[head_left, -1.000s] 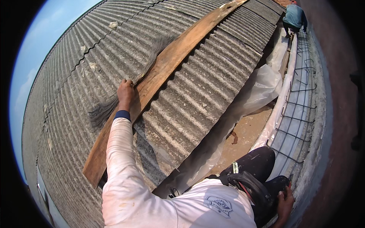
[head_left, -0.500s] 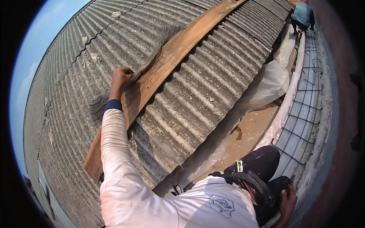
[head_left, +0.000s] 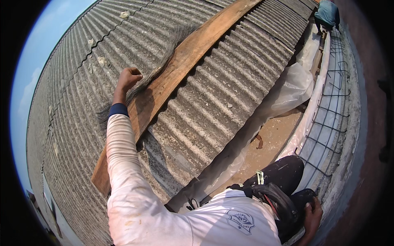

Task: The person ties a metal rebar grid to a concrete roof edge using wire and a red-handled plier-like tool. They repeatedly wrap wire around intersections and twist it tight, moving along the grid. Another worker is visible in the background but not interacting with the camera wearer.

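left hand: closed in a fist round the bound end of a grass broom, arm stretched out up the slope.
broom: lies along the upper edge of the wooden plank; bristles fan out toward the top of the picture, over the plank edge and onto the sheets.
right hand: low at the lower right, beside the dark trouser knee and a black waist pouch. Fingers curled against something dark; can't tell whether it grips or only rests.
plank: long and bare, laid diagonally across the corrugated roof, resting on the ridges. No fixing visible.
roof: grey corrugated sheets, weathered, a few pale patches. Slopes down to a gutter strip with clear plastic sheet and sandy fill.
edge: rebar mesh along the low parapet on the right.
other person: a figure in a blue top at the far end of the gutter, well apart.
risk 1: plank looks loose on the ridges; a hard sideways sweep or leaning on it could slide it downslope.
risk 2: long one-arm reach; weight shifted onto the old sheets could crack them.
risk 3: plastic sheet underfoot looks slippery; mesh ends nearby are a snag hazard.
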`<action>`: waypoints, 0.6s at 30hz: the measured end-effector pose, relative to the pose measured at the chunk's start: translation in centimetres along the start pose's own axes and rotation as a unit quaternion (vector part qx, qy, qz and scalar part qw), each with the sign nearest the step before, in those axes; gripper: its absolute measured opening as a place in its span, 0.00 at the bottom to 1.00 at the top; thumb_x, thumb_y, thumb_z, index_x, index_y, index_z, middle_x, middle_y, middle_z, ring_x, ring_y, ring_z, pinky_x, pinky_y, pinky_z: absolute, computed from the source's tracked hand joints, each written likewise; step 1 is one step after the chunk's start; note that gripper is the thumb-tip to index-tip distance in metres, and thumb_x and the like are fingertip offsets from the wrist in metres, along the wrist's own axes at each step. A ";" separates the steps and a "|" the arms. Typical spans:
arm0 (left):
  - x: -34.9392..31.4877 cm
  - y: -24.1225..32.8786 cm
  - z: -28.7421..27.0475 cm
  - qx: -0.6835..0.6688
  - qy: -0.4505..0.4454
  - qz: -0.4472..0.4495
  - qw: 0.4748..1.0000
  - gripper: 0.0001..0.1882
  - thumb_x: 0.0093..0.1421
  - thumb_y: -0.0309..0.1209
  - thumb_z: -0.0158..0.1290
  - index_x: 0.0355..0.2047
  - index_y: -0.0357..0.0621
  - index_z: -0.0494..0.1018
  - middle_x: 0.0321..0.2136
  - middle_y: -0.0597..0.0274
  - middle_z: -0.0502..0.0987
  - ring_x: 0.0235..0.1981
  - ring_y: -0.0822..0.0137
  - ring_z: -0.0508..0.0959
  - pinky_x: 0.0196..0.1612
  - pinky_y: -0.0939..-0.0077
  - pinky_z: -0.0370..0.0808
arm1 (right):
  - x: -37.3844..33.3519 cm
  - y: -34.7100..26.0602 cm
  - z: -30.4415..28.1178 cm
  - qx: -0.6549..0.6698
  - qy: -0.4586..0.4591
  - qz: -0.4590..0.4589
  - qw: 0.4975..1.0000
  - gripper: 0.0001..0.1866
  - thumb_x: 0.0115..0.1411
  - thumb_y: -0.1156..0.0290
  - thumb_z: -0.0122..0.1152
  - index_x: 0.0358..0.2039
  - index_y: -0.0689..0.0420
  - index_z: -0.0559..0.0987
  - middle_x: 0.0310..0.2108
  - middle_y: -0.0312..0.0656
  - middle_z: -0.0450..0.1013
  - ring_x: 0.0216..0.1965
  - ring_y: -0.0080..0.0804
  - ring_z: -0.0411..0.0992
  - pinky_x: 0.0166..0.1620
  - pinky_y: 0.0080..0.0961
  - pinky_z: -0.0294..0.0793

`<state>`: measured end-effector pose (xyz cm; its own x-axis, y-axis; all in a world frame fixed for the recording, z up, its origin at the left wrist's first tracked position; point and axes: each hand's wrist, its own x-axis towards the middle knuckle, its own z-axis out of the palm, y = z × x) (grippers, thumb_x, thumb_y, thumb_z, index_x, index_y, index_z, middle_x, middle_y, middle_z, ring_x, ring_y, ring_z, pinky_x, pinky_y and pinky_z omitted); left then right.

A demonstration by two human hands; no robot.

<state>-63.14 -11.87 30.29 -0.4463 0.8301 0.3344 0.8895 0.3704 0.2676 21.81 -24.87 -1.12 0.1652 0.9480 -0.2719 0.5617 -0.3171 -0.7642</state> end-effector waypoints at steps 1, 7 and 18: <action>0.0 0.1 -0.2 -0.024 -0.009 0.002 1.000 0.09 0.61 0.31 0.66 0.37 0.37 0.87 0.28 0.60 0.85 0.29 0.69 0.82 0.35 0.66 0.79 | 0.0 0.1 0.0 0.008 -0.001 -0.005 1.000 0.27 0.66 0.76 0.62 0.65 0.71 0.73 0.44 0.56 0.80 0.45 0.44 0.79 0.54 0.38 0.76; -0.3 0.8 -3.5 -0.091 0.010 -0.019 0.996 0.12 0.67 0.35 0.65 0.45 0.41 0.87 0.28 0.64 0.84 0.27 0.75 0.78 0.29 0.75 0.74 | 0.4 -0.1 0.0 0.030 -0.007 0.002 1.000 0.27 0.66 0.76 0.62 0.64 0.71 0.74 0.44 0.57 0.80 0.46 0.46 0.79 0.55 0.40 0.76; 1.6 -0.1 -2.6 -0.156 -0.002 0.012 0.988 0.11 0.67 0.30 0.65 0.46 0.37 0.87 0.33 0.60 0.87 0.33 0.71 0.83 0.37 0.71 0.79 | 0.4 -1.3 -0.1 -0.037 0.004 -0.041 0.998 0.26 0.66 0.75 0.62 0.63 0.73 0.75 0.49 0.63 0.80 0.55 0.55 0.78 0.61 0.42 0.73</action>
<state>-64.23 -11.70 33.13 -0.4245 0.8386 0.3413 0.8259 0.2042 0.5256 21.22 -24.11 -0.12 0.1215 0.9712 -0.2050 0.6316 -0.2350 -0.7388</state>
